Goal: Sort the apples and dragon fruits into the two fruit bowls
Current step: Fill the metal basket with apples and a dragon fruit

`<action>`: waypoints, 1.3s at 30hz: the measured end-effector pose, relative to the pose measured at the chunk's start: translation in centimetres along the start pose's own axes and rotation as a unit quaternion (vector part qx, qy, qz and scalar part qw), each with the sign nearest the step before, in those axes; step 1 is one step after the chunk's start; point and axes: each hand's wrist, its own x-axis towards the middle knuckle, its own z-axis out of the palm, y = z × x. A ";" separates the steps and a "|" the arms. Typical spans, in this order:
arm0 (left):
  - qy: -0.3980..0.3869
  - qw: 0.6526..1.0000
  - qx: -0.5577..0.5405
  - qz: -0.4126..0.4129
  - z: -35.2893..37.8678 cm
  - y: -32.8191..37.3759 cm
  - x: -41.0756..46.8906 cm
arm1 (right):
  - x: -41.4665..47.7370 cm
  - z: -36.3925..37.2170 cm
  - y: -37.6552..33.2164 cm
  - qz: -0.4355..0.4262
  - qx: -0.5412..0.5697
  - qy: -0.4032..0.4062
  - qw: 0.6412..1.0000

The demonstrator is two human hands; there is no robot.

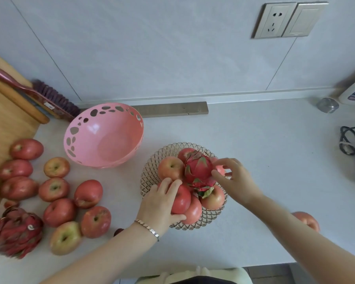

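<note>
Left hand (pixel 158 206) grips an apple (pixel 181 201) at the glass bowl's (pixel 210 220) near-left rim. Right hand (pixel 236 177), fingers loosely spread, touches the right flank of the dragon fruit (pixel 198 169), which lies on top with its long axis near-to-far. Beyond, toward the back-left of the counter (pixel 254 140), sits the pink bowl (pixel 86 154).

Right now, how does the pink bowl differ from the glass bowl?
The pink bowl is opaque with cut-out holes; the glass bowl is clear with a diamond pattern. The pink bowl is empty; the glass bowl holds apples and a dragon fruit. The left hand and right hand are at the glass bowl, none at the pink bowl. Both are round, on the counter.
</note>
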 end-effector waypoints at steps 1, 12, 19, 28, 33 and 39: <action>0.016 1.000 -0.009 0.008 0.3 -0.1 -0.1 | -0.2 0.3 0.4 0.008 0.005 0.004 1.000; 0.073 0.994 -0.085 -0.008 1.5 -0.5 0.4 | -1.2 3.5 1.1 0.081 0.134 0.007 0.988; 0.071 0.989 -0.125 -0.026 1.6 -0.8 0.7 | -0.8 5.3 1.4 0.111 0.114 0.045 0.986; 0.083 0.950 -0.277 -0.119 -0.3 -1.9 3.8 | -0.5 4.9 1.9 0.127 0.152 0.070 0.978; 0.039 0.938 -0.332 -0.094 0.2 -1.4 5.4 | -0.3 5.5 1.8 0.147 0.151 0.064 0.975; -0.019 0.934 -0.350 -0.067 0.1 -2.5 5.4 | -0.3 5.8 1.5 0.176 0.158 0.053 0.970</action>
